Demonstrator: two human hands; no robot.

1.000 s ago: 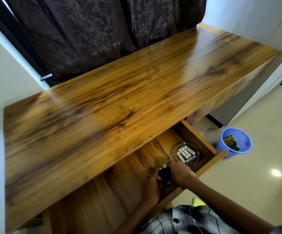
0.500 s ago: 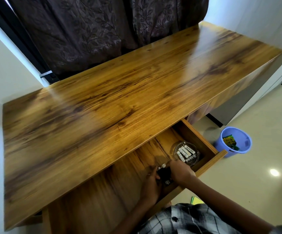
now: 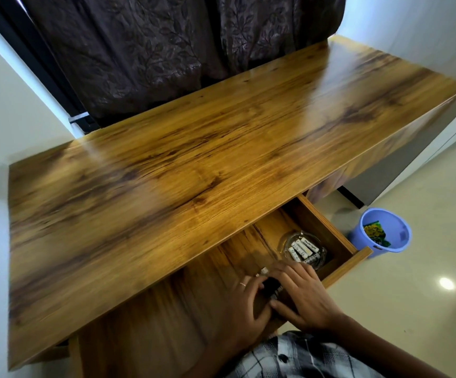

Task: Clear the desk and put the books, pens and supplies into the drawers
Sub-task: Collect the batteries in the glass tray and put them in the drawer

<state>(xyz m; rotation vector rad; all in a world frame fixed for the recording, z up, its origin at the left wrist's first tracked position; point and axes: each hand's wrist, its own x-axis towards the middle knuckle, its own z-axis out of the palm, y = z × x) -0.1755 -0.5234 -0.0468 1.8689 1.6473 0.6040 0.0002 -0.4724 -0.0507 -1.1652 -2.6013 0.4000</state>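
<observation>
Pressing together over a small black object (image 3: 271,287) in the open wooden drawer (image 3: 328,227), the left hand (image 3: 248,298) and right hand (image 3: 302,297) cup it; a careless nudge could tip the adjacent glass dish of white batteries (image 3: 304,248).

Bright daylight throughout. Broad glare across the desk (image 3: 221,148) well beyond the fingers (image 3: 284,276); small ceiling-light reflection on the floor (image 3: 447,283) to their right. Soft shadow beneath them. Wide-angle bending at edges; slight blur.
</observation>
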